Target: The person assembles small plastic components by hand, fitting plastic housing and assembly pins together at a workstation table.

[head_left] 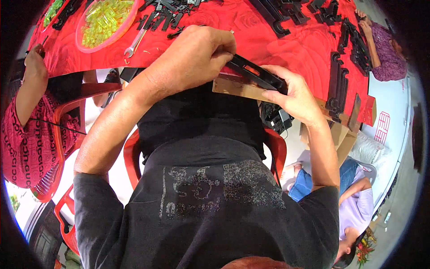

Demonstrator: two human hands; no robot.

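Note:
A long black plastic piece with a slot (265, 79) is held at a slant over the table's near edge, the red cloth showing through its opening. My right hand (295, 94) grips its right end between thumb and fingers. At the piece's left end, my left hand (201, 53) is closed, with thumb and forefinger pinched together against or just above it. Whatever lies between those fingertips is hidden. Below the piece, a brown cardboard strip (244, 91) runs along the table edge.
On the red flowered cloth (197, 62) lie a wrench (135, 43), a pink basin (80, 42) of yellow-green pieces and small black parts (165, 15). Long black parts (337, 83) line the right. People sit at left and right; red chairs (275, 145) stand close by.

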